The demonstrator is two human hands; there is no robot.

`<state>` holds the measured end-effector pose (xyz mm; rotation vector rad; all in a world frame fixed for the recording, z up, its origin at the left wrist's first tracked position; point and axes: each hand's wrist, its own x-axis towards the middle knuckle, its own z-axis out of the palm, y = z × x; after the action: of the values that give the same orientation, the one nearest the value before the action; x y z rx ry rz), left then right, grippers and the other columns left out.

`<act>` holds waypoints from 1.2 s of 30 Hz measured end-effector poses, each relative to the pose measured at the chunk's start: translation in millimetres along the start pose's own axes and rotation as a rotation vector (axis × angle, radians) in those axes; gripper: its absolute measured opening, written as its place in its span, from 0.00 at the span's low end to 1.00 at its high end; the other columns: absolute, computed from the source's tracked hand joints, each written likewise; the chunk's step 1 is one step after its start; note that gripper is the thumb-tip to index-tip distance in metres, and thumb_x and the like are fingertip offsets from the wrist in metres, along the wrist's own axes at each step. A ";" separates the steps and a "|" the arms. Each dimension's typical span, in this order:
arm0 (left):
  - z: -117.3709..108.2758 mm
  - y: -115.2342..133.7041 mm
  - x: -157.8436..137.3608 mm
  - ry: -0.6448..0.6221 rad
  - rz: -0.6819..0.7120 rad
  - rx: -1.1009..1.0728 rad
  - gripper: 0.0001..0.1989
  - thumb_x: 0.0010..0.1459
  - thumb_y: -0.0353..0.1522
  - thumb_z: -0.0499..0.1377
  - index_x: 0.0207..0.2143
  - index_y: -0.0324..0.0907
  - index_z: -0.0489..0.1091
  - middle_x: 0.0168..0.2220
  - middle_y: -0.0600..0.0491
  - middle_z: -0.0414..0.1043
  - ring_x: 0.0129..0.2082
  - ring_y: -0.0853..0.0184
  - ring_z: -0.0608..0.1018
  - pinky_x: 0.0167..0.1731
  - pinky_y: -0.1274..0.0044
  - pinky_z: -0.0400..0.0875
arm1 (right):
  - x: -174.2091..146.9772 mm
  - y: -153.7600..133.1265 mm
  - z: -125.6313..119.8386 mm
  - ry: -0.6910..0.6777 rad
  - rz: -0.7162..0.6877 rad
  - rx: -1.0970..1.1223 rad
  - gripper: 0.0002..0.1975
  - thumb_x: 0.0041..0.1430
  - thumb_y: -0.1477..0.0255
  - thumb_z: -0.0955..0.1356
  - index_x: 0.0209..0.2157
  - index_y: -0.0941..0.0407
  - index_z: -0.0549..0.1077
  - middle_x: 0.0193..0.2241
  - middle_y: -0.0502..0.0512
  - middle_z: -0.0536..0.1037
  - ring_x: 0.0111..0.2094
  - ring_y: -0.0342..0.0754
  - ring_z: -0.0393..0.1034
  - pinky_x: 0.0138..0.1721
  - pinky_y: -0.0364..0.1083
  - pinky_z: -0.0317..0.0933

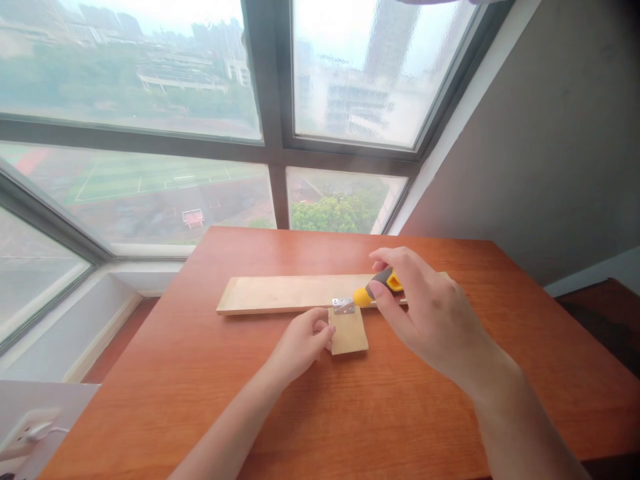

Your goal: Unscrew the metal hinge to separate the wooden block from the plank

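Observation:
A small square wooden piece [350,335] lies against the near edge of a long pale wooden board [280,292]. A silver metal hinge [343,306] with screw holes spans the joint between them. With fingers and thumb closed on its left edge, my left hand [303,340] grips the small piece. My right hand [430,300] is wrapped around a yellow-and-grey screwdriver [383,279], seen mostly as its handle. Its rounded yellow end is close to the hinge's right side; no shaft can be made out, and contact is unclear.
The reddish-brown wooden table [320,427] carries the boards. Behind it rise large windows with a dark frame [277,150]. A grey wall [560,147] stands to the right. A wall socket [30,432] with a white plug is at the lower left.

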<state>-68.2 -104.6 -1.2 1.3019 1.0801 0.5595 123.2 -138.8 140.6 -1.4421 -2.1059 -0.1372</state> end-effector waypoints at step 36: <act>4.4 -4.5 2.5 -0.025 0.034 -0.015 0.12 0.55 0.34 0.58 0.41 0.39 0.70 0.23 0.57 0.69 0.23 0.68 0.75 0.16 0.83 0.63 | 12.0 -5.3 0.5 0.005 0.021 0.254 0.16 0.62 0.76 0.64 0.51 0.52 0.66 0.40 0.51 0.78 0.38 0.45 0.75 0.38 0.44 0.67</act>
<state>-64.3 -105.7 -6.6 1.3124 1.0336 0.5744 115.3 -130.9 147.5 -1.3103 -2.0197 0.1301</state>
